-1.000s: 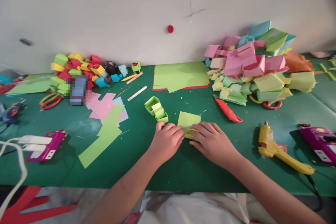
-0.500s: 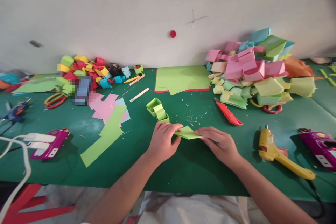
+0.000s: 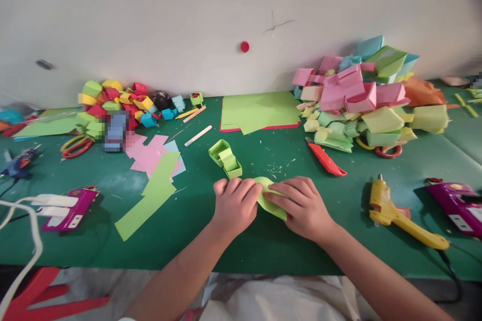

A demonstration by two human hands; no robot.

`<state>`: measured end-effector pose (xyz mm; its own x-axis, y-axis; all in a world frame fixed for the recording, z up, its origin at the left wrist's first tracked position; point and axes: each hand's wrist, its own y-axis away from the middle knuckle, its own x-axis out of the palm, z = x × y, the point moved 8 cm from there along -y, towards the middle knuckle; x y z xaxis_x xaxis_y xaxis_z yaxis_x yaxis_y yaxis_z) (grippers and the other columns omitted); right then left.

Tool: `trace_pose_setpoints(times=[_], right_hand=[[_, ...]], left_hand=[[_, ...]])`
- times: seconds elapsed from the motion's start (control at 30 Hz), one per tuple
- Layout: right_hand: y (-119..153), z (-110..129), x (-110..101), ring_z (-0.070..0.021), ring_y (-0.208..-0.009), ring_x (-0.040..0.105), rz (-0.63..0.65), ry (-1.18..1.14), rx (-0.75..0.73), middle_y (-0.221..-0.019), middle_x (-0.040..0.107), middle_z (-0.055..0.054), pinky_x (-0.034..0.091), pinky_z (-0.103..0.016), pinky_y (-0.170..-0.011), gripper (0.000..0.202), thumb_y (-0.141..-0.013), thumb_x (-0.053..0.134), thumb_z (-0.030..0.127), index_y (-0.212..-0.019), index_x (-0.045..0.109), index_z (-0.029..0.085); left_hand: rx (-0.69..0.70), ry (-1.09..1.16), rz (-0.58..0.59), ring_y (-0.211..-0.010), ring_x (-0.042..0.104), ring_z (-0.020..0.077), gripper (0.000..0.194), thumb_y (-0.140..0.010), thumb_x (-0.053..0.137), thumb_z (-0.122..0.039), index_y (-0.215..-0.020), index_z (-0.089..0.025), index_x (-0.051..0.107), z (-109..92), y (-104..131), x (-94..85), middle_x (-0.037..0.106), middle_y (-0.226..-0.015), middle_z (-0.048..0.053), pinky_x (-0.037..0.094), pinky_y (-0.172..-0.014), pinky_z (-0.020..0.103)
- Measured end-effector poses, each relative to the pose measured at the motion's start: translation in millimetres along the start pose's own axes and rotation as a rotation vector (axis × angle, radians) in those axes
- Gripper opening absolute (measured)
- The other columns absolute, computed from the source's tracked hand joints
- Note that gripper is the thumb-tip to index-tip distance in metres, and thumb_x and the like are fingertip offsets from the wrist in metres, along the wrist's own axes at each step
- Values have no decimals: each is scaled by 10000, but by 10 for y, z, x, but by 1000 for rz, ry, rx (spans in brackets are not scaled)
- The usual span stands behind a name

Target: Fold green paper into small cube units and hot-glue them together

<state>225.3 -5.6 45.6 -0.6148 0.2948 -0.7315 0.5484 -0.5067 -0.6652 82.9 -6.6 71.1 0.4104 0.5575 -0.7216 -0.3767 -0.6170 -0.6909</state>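
A light green paper piece (image 3: 271, 201) is curved between my two hands near the front middle of the table. My left hand (image 3: 237, 205) has its fingers closed on the paper's left end. On the other side, my right hand (image 3: 303, 205) grips the paper's right part, fingers bent over it. Just beyond my left hand lie small folded green paper boxes (image 3: 226, 158), joined together. Part of the paper is hidden under my fingers.
Green sheets (image 3: 259, 110) lie at the back. A red cutter (image 3: 327, 157), a yellow glue gun (image 3: 404, 218) and a heap of folded paper (image 3: 361, 95) are right. Green strips (image 3: 148, 208), a purple power strip (image 3: 73, 208) and small coloured boxes (image 3: 113, 100) are left.
The green paper has turned and now curves down to the right. My right hand has moved left over it, closer to my left hand. The view has shifted slightly.
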Motion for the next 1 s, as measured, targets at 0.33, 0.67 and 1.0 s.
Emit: trace_pose_setpoints(times=[0.33,0.67,1.0], right_hand=[[81,-232,66,-277,-1007,584,81,191,226,-1114,763,-38,490,-438,-851,507,-756,534,-26,-1082,760,289],[151,-304,176,-318,-1102,603,230,110,255,-1257,752,-29,504,-500,-952,428,-791,612,82,-1167,754,230],[218,-374,109,-254,-979,651,252,5,217,-1107,783,-55,526,-438,-861,230,-1012,565,220,-1133,758,256]], left_hand=[[-39,4,320,-920,632,214,326,-887,522,8,-1014,-257,663,42,117,325,763,-1058,10,300,-794,438],[-130,142,458,-1104,633,265,267,-896,626,-136,-1119,-267,694,76,180,439,751,-1158,43,309,-875,505],[-130,191,531,-1160,601,279,263,-960,561,-211,-1181,-255,696,67,159,404,711,-1252,59,310,-850,513]])
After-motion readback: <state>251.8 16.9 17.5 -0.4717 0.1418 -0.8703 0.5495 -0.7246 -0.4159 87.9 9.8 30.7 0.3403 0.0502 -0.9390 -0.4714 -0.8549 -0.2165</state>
